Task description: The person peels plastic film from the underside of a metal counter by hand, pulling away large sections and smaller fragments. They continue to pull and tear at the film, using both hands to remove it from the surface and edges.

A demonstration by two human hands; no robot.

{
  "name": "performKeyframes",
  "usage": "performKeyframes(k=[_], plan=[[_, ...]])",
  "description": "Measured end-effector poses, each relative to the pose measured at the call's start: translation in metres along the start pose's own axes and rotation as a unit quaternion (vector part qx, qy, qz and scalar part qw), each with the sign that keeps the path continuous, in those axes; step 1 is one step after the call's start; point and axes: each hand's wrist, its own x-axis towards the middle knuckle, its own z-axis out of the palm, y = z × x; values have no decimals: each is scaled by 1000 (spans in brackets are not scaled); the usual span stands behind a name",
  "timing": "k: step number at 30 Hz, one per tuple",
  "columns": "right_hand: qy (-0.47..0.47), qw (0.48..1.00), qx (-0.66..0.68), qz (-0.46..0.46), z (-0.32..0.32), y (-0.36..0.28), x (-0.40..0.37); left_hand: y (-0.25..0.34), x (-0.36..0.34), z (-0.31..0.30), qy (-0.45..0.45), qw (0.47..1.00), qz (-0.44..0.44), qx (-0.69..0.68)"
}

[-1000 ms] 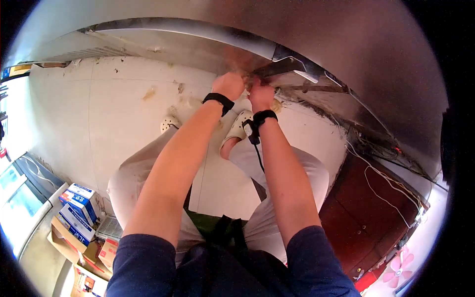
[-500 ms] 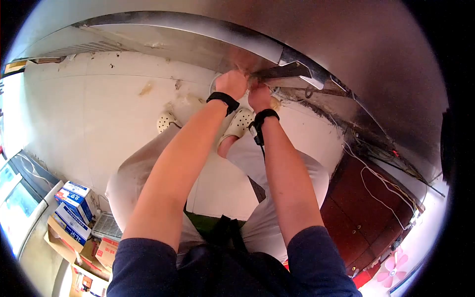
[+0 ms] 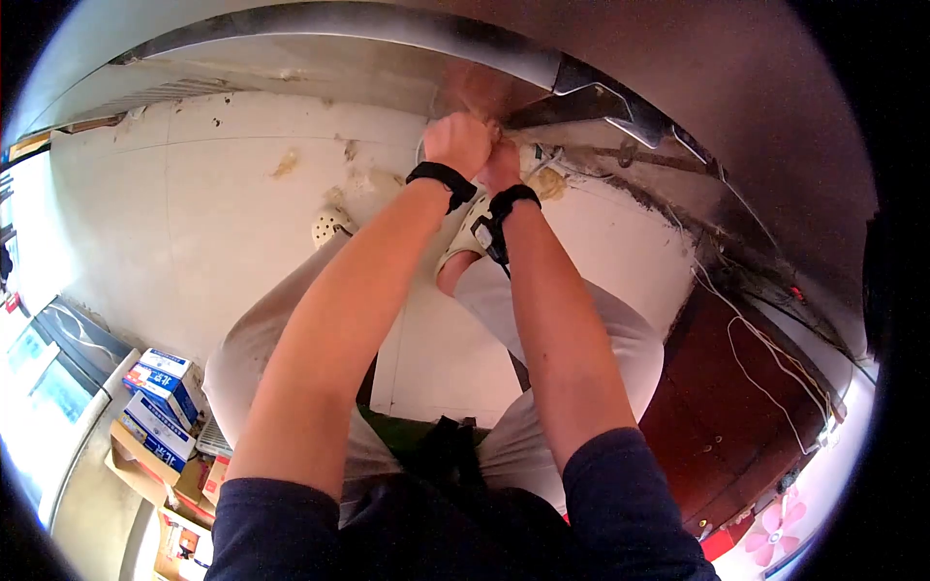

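Beneath the edge of a large metal unit (image 3: 407, 29), both hands are together close to the white floor. My left hand (image 3: 457, 145) is curled into a fist, back toward me, and whatever is in its fingers is hidden. Just beside it, my right hand (image 3: 501, 167) is closed too, its fingers partly behind the left hand. I cannot make out what it holds. A pale cable or hose (image 3: 547, 163) lies by the right hand. Each wrist has a black strap, and a small device (image 3: 487, 232) is on the right one.
Below the hands is a pale clog (image 3: 465, 228) on my foot; the other clog (image 3: 332, 226) is to the left. Blue-and-white boxes (image 3: 160, 412) are stacked at lower left. White wires (image 3: 741, 315) cross a dark red panel (image 3: 678, 407). A pink fan (image 3: 775, 531) stands at lower right.
My hands have come closer together, the right one moving left against the left hand. The view has shifted slightly.
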Motion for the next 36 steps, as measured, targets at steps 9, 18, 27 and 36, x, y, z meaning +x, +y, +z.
performKeyframes(k=[9,18,27,36], plan=[[-27,999,-6,45,-1,-8,3,5,1,5,7,998,-39,53],[22,997,80,9,44,50,16,-3,5,15,53,996,-75,2],[24,997,-31,74,36,32,9,-11,13,24,23,996,-37,73],[-244,955,-164,44,10,-2,-41,-15,-3,4,-70,978,22,194]])
